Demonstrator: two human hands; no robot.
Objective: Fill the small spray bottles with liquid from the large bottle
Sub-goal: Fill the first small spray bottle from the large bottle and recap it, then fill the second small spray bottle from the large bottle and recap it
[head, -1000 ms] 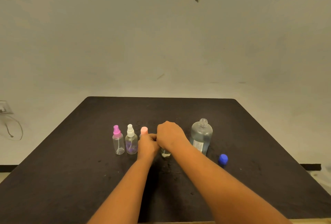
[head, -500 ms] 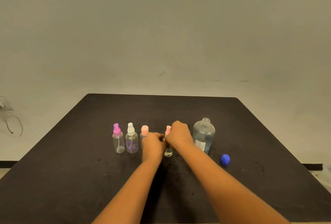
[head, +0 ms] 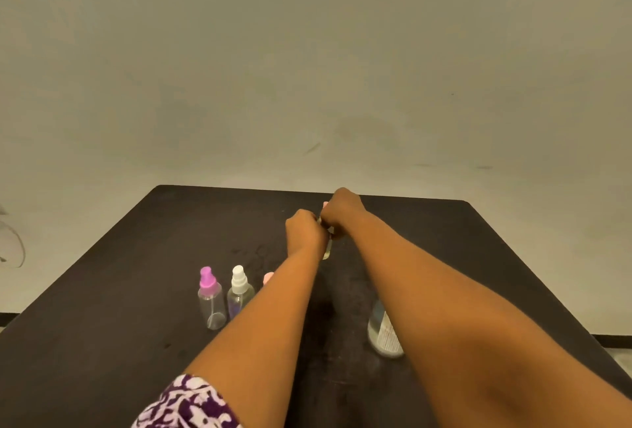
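Note:
Both hands hold one small clear spray bottle (head: 327, 250) up over the middle of the black table (head: 136, 273). My left hand (head: 304, 231) grips its body. My right hand (head: 342, 210) is closed around its pink spray top (head: 325, 204), which barely shows. On the table stand a magenta-capped spray bottle (head: 210, 297), a white-capped spray bottle (head: 239, 291) and a pale pink cap (head: 268, 278) half hidden by my left forearm. The large clear bottle (head: 383, 332) with a white label stands at the right, mostly hidden behind my right forearm.
A plain wall rises behind the table's far edge. A cord hangs on the wall at the far left (head: 13, 250). A purple-and-white patterned sleeve (head: 186, 403) shows at the bottom edge.
Both hands have lifted the small bottle off the table and moved it farther away. The view has tilted, so the standing bottles now sit lower in frame and the blue cap is out of sight.

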